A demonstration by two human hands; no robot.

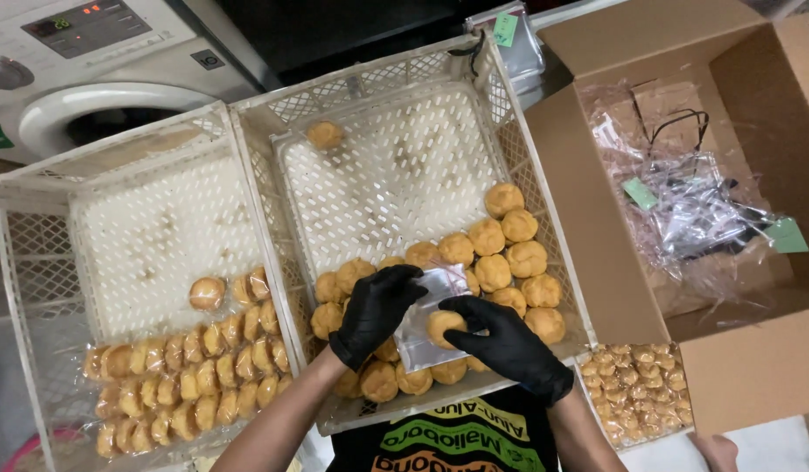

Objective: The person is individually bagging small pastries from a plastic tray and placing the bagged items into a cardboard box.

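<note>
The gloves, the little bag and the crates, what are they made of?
Gloves: thin black rubbery stuff, maybe nitrile; they cling tight, faintly shiny. Bag: clear glossy plastic film; the pastry shows through. Crates: hard cream plastic, matte, moulded with holes.

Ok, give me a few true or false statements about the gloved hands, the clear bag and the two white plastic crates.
1. Both hands, left hand and right hand, wear black gloves. True.
2. The small clear plastic bag holds a round golden pastry. True.
3. The left white perforated plastic crate holds unwrapped pastries. False: its pastries are wrapped.
4. The brown cardboard box stands left of the crates. False: it stands on the right.
</note>
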